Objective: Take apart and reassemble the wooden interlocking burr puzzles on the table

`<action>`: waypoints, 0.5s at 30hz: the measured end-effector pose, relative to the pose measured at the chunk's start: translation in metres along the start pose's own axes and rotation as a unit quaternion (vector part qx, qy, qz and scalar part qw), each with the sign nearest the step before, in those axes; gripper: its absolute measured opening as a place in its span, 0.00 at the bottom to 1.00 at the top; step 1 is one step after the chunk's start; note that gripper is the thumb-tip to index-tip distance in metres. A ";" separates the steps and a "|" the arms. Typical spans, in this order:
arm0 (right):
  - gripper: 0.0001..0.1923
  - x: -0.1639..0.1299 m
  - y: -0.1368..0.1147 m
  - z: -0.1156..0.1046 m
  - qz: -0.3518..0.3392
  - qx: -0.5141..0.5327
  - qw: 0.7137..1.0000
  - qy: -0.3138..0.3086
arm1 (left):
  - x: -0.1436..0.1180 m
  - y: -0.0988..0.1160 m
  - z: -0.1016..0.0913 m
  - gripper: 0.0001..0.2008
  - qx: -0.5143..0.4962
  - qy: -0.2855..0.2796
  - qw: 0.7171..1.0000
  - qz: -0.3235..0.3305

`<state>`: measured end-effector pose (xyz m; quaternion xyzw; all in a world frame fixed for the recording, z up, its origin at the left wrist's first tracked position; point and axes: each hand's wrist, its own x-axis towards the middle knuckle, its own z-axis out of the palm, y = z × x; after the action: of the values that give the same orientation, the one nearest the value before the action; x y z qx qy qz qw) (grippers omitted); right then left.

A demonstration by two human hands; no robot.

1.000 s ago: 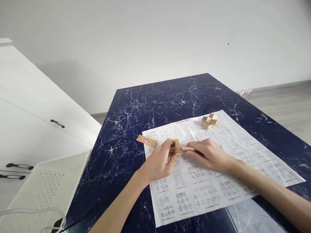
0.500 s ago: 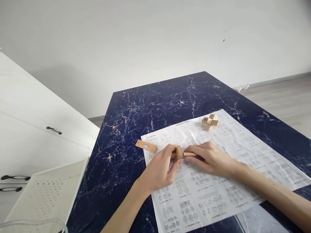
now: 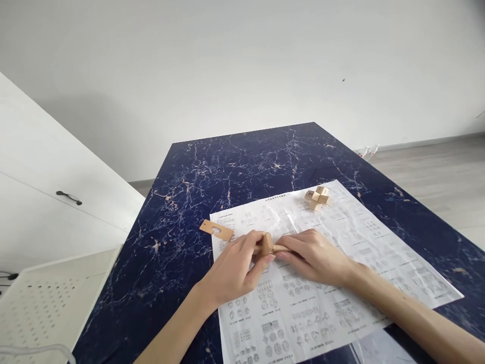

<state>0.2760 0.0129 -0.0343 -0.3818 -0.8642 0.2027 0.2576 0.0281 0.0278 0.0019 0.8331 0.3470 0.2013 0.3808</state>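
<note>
Between my hands, low over the printed sheet (image 3: 326, 263), is a wooden puzzle piece (image 3: 267, 243) with a thick upright block and a thin rod running through or out of it. My left hand (image 3: 237, 263) is closed round its left side, thumb below and fingers above. The fingers of my right hand (image 3: 312, 255) pinch the rod at its right end. A flat wooden plate with a cut-out slot (image 3: 216, 230) lies left of my hands, over the sheet's edge. Farther back on the sheet sits a cross-shaped cluster of numbered wooden blocks (image 3: 319, 197).
The sheet, covered with small diagrams, lies on a dark blue marbled table (image 3: 235, 167). White cabinets (image 3: 56, 167) and a perforated white panel (image 3: 53, 298) stand at left. A clear plastic sheet (image 3: 382, 349) lies at the table's near side. Behind is a white wall.
The view has shifted a little, so everything sits further left and slightly lower. My hands keep the same hold on the wooden piece, and the rod and block look closely alike.
</note>
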 end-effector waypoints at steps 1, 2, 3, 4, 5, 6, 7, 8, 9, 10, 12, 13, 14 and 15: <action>0.19 0.000 0.000 0.000 -0.004 -0.001 1.000 0.001 | 0.000 0.000 0.001 0.05 0.001 0.001 1.000 0.005; 0.19 0.000 0.001 0.000 -0.008 -0.001 1.000 0.003 | 0.000 -0.001 0.001 0.04 0.001 0.004 1.000 0.010; 0.19 0.000 0.001 0.000 -0.011 -0.002 1.000 0.007 | 0.000 -0.001 0.002 0.04 -0.001 0.008 1.000 0.015; 0.19 0.000 0.001 0.000 -0.014 -0.003 1.000 0.011 | 0.000 -0.001 0.003 0.04 -0.004 0.011 1.000 0.020; 0.19 0.000 0.001 0.000 -0.018 -0.004 1.000 0.017 | 0.000 -0.001 0.003 0.04 -0.006 0.013 1.000 0.021; 0.20 0.000 0.001 0.000 -0.020 -0.004 1.000 0.023 | 0.000 -0.001 0.003 0.04 -0.008 0.015 1.000 0.018; 0.20 0.000 0.000 0.000 -0.021 -0.003 0.999 0.028 | 0.000 -0.001 0.004 0.05 -0.008 0.014 1.000 0.013; 0.20 0.000 0.000 0.000 -0.020 -0.001 0.999 0.031 | -0.001 -0.001 0.004 0.06 -0.007 0.013 1.000 0.006; 0.20 0.000 0.000 0.000 -0.019 0.001 0.999 0.033 | -0.001 -0.001 0.004 0.07 -0.004 0.013 1.000 0.001; 0.20 0.000 -0.001 0.000 -0.017 0.002 0.999 0.034 | -0.001 -0.002 0.004 0.08 -0.001 0.014 1.000 -0.002; 0.19 0.000 -0.001 -0.001 -0.015 0.000 0.999 0.035 | -0.002 -0.003 0.004 0.09 0.005 0.016 1.000 0.001; 0.19 0.000 -0.001 -0.001 -0.016 -0.003 0.999 0.037 | -0.002 -0.003 0.004 0.09 0.007 0.017 1.000 0.003; 0.19 -0.001 -0.001 -0.001 -0.019 -0.006 0.999 0.038 | -0.002 -0.003 0.005 0.08 0.010 0.018 1.000 0.005; 0.19 -0.001 -0.001 -0.001 -0.022 -0.010 0.999 0.039 | -0.002 -0.003 0.005 0.08 0.013 0.019 1.000 0.006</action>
<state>0.2770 0.0121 -0.0331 -0.3723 -0.8639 0.1735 0.2915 0.0282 0.0253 -0.0042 0.8363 0.3517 0.2149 0.3616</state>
